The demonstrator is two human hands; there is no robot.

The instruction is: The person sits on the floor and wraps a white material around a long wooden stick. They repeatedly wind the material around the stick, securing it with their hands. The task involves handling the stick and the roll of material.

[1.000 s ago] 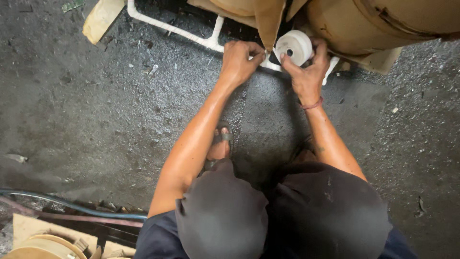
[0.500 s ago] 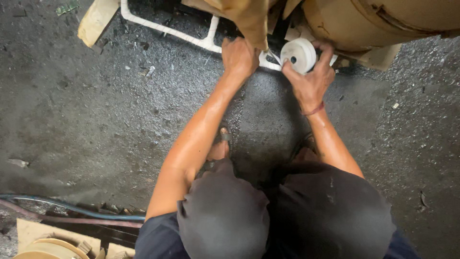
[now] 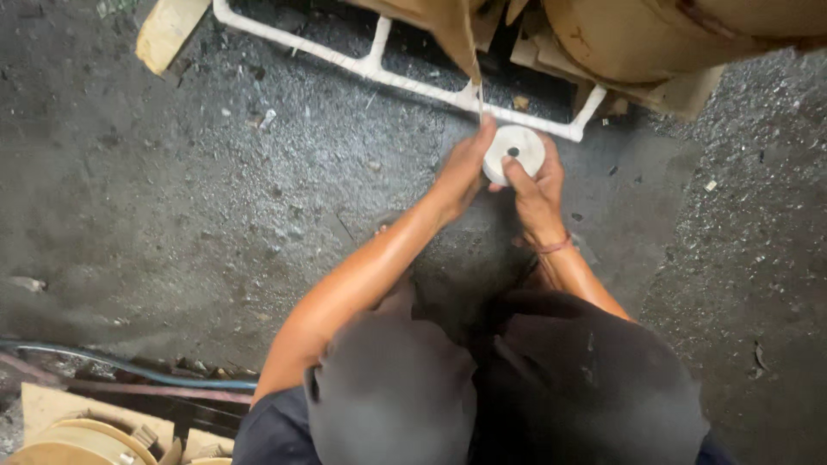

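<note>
The scene is lit dimly and evenly by soft daylight; no single source can be made out. The dark floor (image 3: 172,215) is rendered grey and grainy, with faint sheen on its wet-looking patches. A soft shadow is cast under the person's forearms and knees, deepest between the legs. The white spool (image 3: 515,151) and the white frame (image 3: 379,69) are nearly blown out, with little surface detail kept. The cardboard (image 3: 655,34) at the top is seen warm and bright. Slight motion blur is noted on the left hand (image 3: 465,172) and right hand (image 3: 536,185). The corners are darkened and softened.
</note>
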